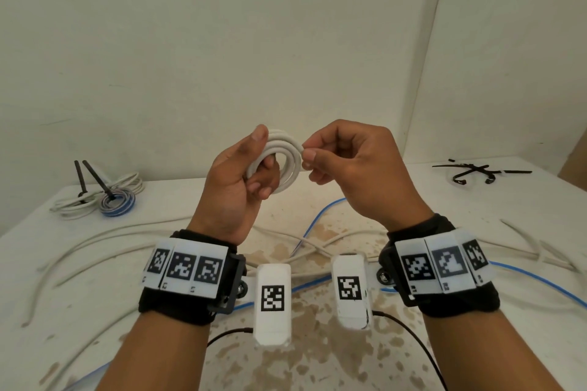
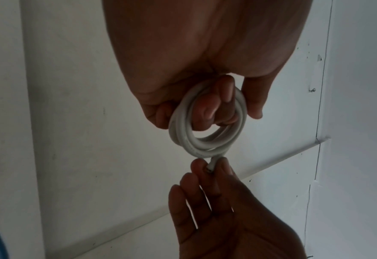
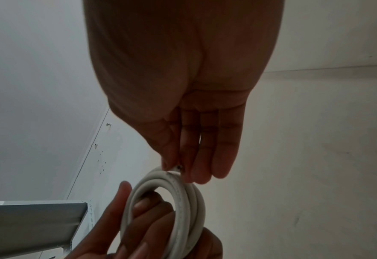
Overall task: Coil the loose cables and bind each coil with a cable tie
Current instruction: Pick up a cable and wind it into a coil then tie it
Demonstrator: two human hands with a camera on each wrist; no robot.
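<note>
A small coil of white cable (image 1: 286, 159) (image 2: 205, 138) (image 3: 183, 206) is held up in the air above the table. My left hand (image 1: 251, 168) (image 2: 205, 105) grips the coil, with fingers curled through its ring and the thumb over the top. My right hand (image 1: 317, 162) (image 3: 183, 168) pinches the cable's cut end (image 2: 210, 168) between thumb and forefinger at the coil's right side. Loose black cable ties (image 1: 476, 171) lie on the table at the far right.
Two bound coils, one white (image 1: 95, 200) and one blue-grey (image 1: 117, 203), lie at the back left with black tie tails sticking up. Loose white cables (image 1: 95, 244) and a blue cable (image 1: 317, 216) sprawl over the stained white table (image 1: 317, 343). Walls close the back and right.
</note>
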